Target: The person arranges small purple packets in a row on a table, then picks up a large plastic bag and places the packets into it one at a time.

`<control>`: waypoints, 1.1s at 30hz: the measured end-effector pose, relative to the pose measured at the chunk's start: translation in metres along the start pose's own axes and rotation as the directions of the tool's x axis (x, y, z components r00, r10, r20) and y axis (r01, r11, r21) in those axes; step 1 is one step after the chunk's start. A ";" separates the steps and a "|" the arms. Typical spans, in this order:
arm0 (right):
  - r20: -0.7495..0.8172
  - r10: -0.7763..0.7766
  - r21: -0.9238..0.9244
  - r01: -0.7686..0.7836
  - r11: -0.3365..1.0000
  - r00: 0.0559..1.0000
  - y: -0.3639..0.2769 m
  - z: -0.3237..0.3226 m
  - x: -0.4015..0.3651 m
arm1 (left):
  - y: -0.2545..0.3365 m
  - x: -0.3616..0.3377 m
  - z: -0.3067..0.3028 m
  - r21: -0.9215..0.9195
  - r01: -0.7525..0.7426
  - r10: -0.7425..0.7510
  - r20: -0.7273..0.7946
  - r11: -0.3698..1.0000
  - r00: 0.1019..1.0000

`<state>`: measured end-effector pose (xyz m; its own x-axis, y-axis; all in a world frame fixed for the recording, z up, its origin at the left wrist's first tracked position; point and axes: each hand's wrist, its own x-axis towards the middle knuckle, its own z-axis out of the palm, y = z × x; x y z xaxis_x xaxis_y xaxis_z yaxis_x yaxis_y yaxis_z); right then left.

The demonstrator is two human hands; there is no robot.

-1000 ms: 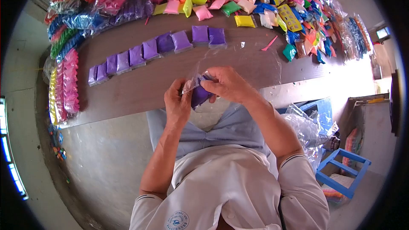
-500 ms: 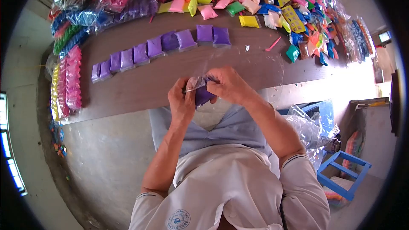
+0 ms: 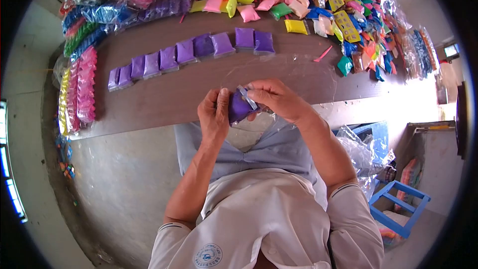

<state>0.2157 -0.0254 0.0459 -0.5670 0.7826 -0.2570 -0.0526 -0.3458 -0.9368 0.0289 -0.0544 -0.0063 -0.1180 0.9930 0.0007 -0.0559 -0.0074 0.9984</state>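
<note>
Just off the table's front edge, above my lap, I hold a small clear packet of purple filling (image 3: 238,107) between both hands. My left hand (image 3: 215,111) is closed on its left side, thumb uppermost. At the upper right, my right hand (image 3: 276,98) pinches the packet's clear top flap, which looks folded over. Some of the right fingertips are hidden behind the packet. Farther up the table lies a slanting row of several purple packets (image 3: 185,51), with a pair of purple packets (image 3: 244,38) at its right end.
The brown table (image 3: 149,104) carries a heap of mixed coloured packets (image 3: 298,0) at the back right. Bundled packet strips (image 3: 87,87) line the left side. A pink stick (image 3: 323,54) lies right of the row. A blue stool (image 3: 398,209) stands at lower right, near crumpled clear plastic (image 3: 356,149).
The packet's clear top has been folded down over the purple filling. My right hand has shifted slightly right, and the left thumb now lies along the packet's edge.
</note>
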 end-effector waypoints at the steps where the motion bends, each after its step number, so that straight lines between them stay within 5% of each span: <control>1: 0.000 0.001 -0.001 -0.001 1.000 1.000 -0.002 0.002 -0.001 | 0.000 0.000 0.001 -0.015 -0.001 0.001 -0.002 1.000 1.000; 7: -0.104 0.003 -0.051 -0.008 0.999 0.995 0.002 0.003 -0.002 | -0.004 -0.001 0.002 0.028 -0.042 0.043 -0.006 0.999 0.999; 9: -0.294 -0.050 -0.145 0.007 0.989 0.955 0.004 0.005 -0.005 | -0.004 0.000 0.002 0.016 -0.053 0.053 -0.006 0.998 0.999; 12: -0.363 -0.089 -0.359 -0.051 0.932 0.927 0.002 -0.003 -0.010 | -0.005 0.000 0.001 -0.049 -0.026 0.027 0.003 0.998 1.000; 16: -0.477 -0.170 -0.389 -0.034 0.921 0.862 -0.015 -0.002 -0.024 | 0.001 -0.002 0.003 -0.046 -0.042 0.043 0.009 0.998 0.999; 25: -0.617 -0.133 0.140 0.274 0.951 0.776 -0.017 -0.003 -0.034 | 0.003 -0.003 0.006 -0.057 -0.062 0.061 -0.010 0.996 0.998; 28: -0.684 -0.119 0.027 0.188 0.982 0.720 -0.007 0.012 -0.032 | 0.000 -0.001 0.006 -0.064 -0.066 0.066 -0.001 0.996 0.998; 30: -0.481 -0.447 -0.600 0.088 0.795 0.754 0.008 0.019 -0.026 | 0.001 -0.001 0.006 -0.078 -0.060 0.060 0.005 0.995 0.998; 33: -0.440 -0.524 -0.793 -0.042 0.607 0.729 0.011 0.041 -0.019 | 0.006 -0.003 0.006 -0.102 -0.051 0.053 0.016 0.993 0.998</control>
<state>0.1924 -0.0652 0.0498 -0.0243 0.9797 0.1987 0.6442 0.1674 -0.7463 0.0353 -0.0562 0.0000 -0.1052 0.9929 0.0548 -0.1502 -0.0704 0.9861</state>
